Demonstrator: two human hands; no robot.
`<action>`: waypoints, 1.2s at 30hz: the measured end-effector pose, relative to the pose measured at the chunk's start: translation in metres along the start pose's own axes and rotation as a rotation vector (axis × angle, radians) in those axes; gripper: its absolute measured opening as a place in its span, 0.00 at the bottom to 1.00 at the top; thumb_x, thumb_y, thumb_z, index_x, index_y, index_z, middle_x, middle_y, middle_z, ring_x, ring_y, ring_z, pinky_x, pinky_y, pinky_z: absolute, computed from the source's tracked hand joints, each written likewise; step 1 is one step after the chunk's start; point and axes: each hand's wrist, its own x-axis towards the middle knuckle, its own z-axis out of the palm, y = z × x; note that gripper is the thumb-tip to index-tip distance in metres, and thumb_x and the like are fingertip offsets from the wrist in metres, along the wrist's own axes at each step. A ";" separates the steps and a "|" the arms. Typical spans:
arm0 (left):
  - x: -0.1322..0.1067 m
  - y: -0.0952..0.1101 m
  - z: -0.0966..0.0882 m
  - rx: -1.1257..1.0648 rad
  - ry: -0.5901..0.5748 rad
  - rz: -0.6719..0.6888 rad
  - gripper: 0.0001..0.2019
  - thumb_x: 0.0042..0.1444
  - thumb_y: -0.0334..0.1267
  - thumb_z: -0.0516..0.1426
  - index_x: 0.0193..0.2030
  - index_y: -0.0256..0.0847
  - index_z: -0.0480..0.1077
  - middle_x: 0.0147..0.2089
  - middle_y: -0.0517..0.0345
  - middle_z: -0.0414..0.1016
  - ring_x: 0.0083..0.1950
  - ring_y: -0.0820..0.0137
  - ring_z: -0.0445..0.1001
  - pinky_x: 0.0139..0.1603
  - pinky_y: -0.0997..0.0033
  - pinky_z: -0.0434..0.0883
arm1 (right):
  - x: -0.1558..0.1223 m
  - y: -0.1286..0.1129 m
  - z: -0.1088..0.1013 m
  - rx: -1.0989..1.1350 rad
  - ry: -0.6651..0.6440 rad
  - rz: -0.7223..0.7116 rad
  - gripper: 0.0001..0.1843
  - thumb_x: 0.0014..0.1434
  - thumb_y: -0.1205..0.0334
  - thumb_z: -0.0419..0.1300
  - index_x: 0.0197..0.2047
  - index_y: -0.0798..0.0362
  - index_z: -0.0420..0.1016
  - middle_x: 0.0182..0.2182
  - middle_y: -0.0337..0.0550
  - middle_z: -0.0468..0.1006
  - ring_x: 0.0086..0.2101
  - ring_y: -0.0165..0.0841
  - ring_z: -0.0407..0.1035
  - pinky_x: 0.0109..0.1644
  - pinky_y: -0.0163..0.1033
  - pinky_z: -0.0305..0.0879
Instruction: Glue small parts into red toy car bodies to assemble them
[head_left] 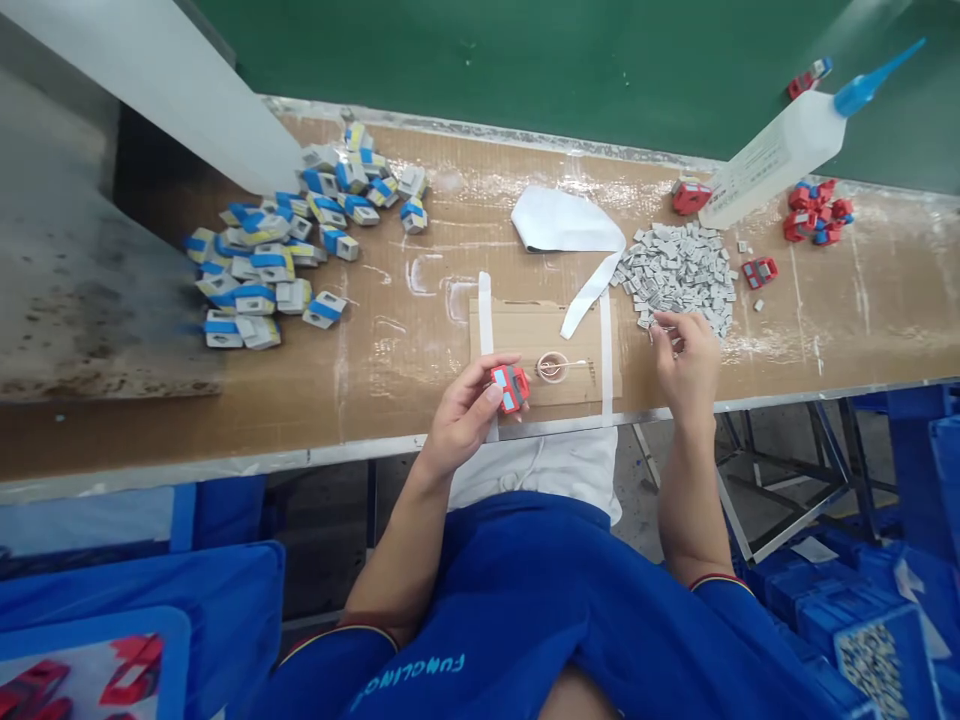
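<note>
My left hand (463, 412) is closed around a small red plastic toy part (511, 388) with light-blue windows and a grey band, held above the table's near edge. My right hand (688, 365) reaches to the near edge of a heap of small grey plastic pieces (679, 270). Its thumb and forefinger are pinched together, and whatever lies between them is too small to make out. Between my hands, a small round cup (553, 367) with a thin stick across it stands on a taped-down cardboard sheet (577, 392).
Many white, blue and yellow toy parts (255, 265) lie at the left. A white cloth (566, 220) lies behind the cardboard. At the right are a tilted bottle with a blue nozzle (780, 155) and red parts (816, 212). Blue crates (862, 620) stand below the table.
</note>
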 end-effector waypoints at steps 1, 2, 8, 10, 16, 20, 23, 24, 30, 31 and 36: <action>0.000 0.000 0.000 0.004 0.002 -0.002 0.20 0.69 0.49 0.66 0.62 0.42 0.78 0.49 0.49 0.85 0.37 0.71 0.83 0.36 0.75 0.81 | 0.005 0.007 -0.001 -0.035 -0.044 -0.010 0.09 0.69 0.59 0.61 0.46 0.49 0.83 0.42 0.48 0.83 0.36 0.39 0.75 0.43 0.47 0.75; 0.000 -0.001 0.000 0.009 0.003 -0.006 0.20 0.69 0.49 0.66 0.62 0.41 0.78 0.48 0.49 0.85 0.37 0.71 0.83 0.36 0.74 0.80 | 0.009 0.012 -0.001 -0.065 -0.092 -0.029 0.09 0.68 0.61 0.61 0.46 0.49 0.83 0.43 0.49 0.84 0.37 0.40 0.76 0.45 0.47 0.75; -0.002 -0.002 0.000 0.003 -0.011 -0.030 0.20 0.69 0.50 0.66 0.62 0.43 0.78 0.48 0.51 0.85 0.37 0.71 0.83 0.35 0.74 0.80 | 0.024 0.018 0.011 -0.277 -0.249 -0.109 0.12 0.68 0.66 0.58 0.46 0.51 0.84 0.44 0.55 0.85 0.46 0.49 0.77 0.52 0.52 0.74; -0.002 -0.002 0.000 0.009 -0.018 -0.032 0.20 0.69 0.50 0.66 0.62 0.44 0.78 0.49 0.50 0.85 0.37 0.71 0.83 0.35 0.75 0.80 | 0.028 0.018 0.009 -0.283 -0.261 -0.127 0.12 0.68 0.67 0.58 0.47 0.52 0.84 0.43 0.55 0.85 0.45 0.48 0.77 0.52 0.52 0.74; -0.002 -0.003 0.000 0.022 -0.019 -0.010 0.20 0.69 0.50 0.66 0.62 0.43 0.79 0.48 0.50 0.85 0.38 0.71 0.84 0.35 0.76 0.80 | 0.030 0.010 -0.018 0.021 -0.268 -0.124 0.12 0.70 0.61 0.59 0.48 0.49 0.85 0.40 0.47 0.81 0.38 0.40 0.76 0.42 0.44 0.72; -0.002 -0.004 0.000 0.043 -0.021 -0.012 0.20 0.69 0.50 0.66 0.62 0.43 0.79 0.50 0.48 0.85 0.39 0.71 0.83 0.37 0.74 0.82 | 0.020 0.000 -0.027 -0.244 -0.478 -0.224 0.14 0.70 0.65 0.57 0.44 0.51 0.86 0.37 0.49 0.79 0.36 0.42 0.73 0.41 0.45 0.68; -0.003 -0.005 0.001 0.052 -0.023 -0.011 0.20 0.69 0.50 0.66 0.62 0.43 0.79 0.50 0.49 0.84 0.38 0.71 0.82 0.37 0.74 0.82 | 0.015 -0.003 -0.018 -0.392 -0.538 -0.219 0.12 0.68 0.66 0.58 0.44 0.53 0.84 0.37 0.52 0.81 0.33 0.42 0.73 0.38 0.45 0.65; -0.003 -0.005 0.001 0.051 -0.020 -0.008 0.21 0.69 0.51 0.66 0.62 0.43 0.79 0.50 0.49 0.84 0.39 0.71 0.82 0.37 0.74 0.82 | 0.015 -0.003 -0.014 -0.379 -0.519 -0.205 0.10 0.67 0.67 0.59 0.44 0.54 0.84 0.38 0.53 0.83 0.34 0.43 0.74 0.38 0.45 0.66; -0.003 -0.007 0.000 0.057 -0.016 0.003 0.21 0.69 0.51 0.65 0.62 0.43 0.78 0.50 0.48 0.84 0.42 0.69 0.83 0.40 0.73 0.83 | 0.018 -0.002 0.005 -0.169 -0.401 -0.187 0.05 0.67 0.64 0.64 0.41 0.49 0.84 0.38 0.49 0.87 0.37 0.43 0.79 0.44 0.46 0.73; -0.003 -0.008 0.000 0.059 -0.019 0.004 0.21 0.69 0.51 0.66 0.62 0.43 0.78 0.51 0.48 0.84 0.41 0.69 0.83 0.40 0.73 0.83 | 0.018 -0.003 0.006 -0.159 -0.385 -0.198 0.07 0.68 0.63 0.64 0.40 0.49 0.84 0.38 0.48 0.87 0.37 0.43 0.79 0.44 0.46 0.73; -0.003 -0.008 -0.001 0.044 -0.018 0.012 0.21 0.69 0.51 0.65 0.63 0.43 0.78 0.50 0.50 0.84 0.39 0.71 0.83 0.38 0.73 0.82 | 0.010 0.000 0.009 -0.054 -0.322 -0.214 0.12 0.71 0.61 0.61 0.44 0.47 0.89 0.41 0.48 0.86 0.41 0.42 0.81 0.47 0.48 0.76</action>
